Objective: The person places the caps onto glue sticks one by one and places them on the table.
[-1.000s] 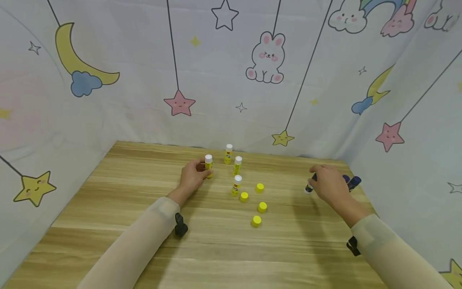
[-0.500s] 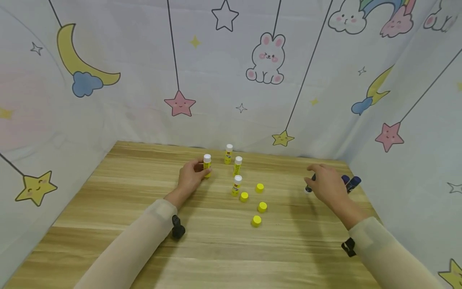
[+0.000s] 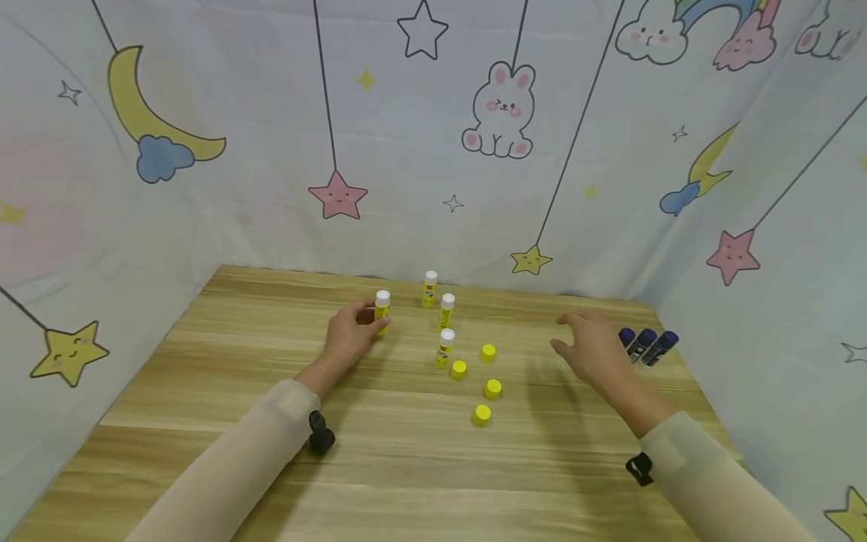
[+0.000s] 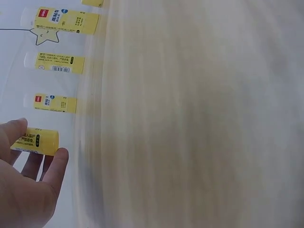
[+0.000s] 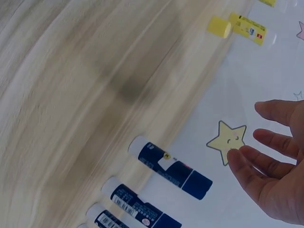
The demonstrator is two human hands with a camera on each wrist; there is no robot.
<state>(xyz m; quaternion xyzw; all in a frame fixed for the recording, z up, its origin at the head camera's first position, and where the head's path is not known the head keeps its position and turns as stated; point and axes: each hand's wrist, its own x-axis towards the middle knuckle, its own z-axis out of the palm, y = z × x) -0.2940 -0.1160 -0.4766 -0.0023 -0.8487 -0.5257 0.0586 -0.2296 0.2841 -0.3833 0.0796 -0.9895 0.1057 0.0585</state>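
Note:
A yellow glue stick (image 3: 382, 310) with a white top is pinched upright in my left hand (image 3: 347, 336), between thumb and fingers. In the left wrist view, the thumb and fingertips lie round that glue stick (image 4: 43, 141). Three similar uncapped-looking glue sticks (image 3: 444, 350) stand just to the right of it. My right hand (image 3: 588, 350) hovers with fingers spread and nothing in it. Beside this hand, in the right wrist view, navy glue sticks (image 5: 170, 167) with white bases stand in a row, apart from the fingers. The hand hides part of that row in the head view.
Several loose yellow caps (image 3: 482, 415) lie on the wooden table (image 3: 420, 474), in front of and to the right of the yellow glue sticks. Behind the table's far edge hangs a white printed curtain (image 3: 406, 248), with more curtain along both sides.
My left hand has shifted slightly left with the yellow glue stick. My right hand has moved left, away from the navy glue stick at its fingertips, and its fingers have spread.

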